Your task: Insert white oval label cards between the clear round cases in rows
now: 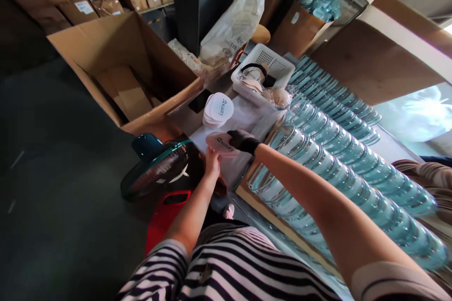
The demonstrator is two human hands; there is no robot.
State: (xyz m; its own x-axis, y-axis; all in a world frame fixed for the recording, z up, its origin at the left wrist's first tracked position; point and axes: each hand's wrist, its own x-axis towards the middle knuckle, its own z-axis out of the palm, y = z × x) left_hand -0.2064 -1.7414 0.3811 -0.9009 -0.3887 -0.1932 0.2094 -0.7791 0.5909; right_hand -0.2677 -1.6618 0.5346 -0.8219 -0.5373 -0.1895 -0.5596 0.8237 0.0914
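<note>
Between my two hands is a pinkish round printed piece with dark lettering, perhaps a card or pad. My bare left hand pinches its near edge. My right hand, in a dark glove, grips it from the right side, with the fingertips on its upper edge. Just beyond lies a stack of white round printed pieces with similar lettering, slightly fanned out. A plastic-covered work surface is under both hands.
Nested rows of clear bluish plastic containers fill the right. A white basket holding small wrapped items stands behind. An open carton, a dark fan and a red stool are at left. Striped fabric shows at far right.
</note>
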